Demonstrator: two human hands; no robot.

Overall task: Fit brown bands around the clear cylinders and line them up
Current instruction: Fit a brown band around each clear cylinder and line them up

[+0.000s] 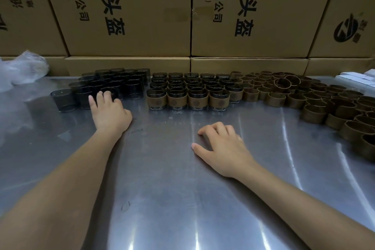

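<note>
Several bare clear cylinders (113, 85) stand packed together at the back left of the steel table (162, 189). My left hand (109, 111) reaches into their front row, fingertips on a clear cylinder (110, 93); whether it grips is not plain. Banded cylinders (188, 91) stand in neat rows at the middle back. Loose brown bands (316, 101) lie heaped to the right. My right hand (221, 146) rests on the table with loosely curled fingers and holds nothing.
Large printed cardboard boxes (129, 10) form a wall behind the table. Crumpled clear plastic (22, 69) lies at the back left. White flat items (357, 79) sit at the far right edge.
</note>
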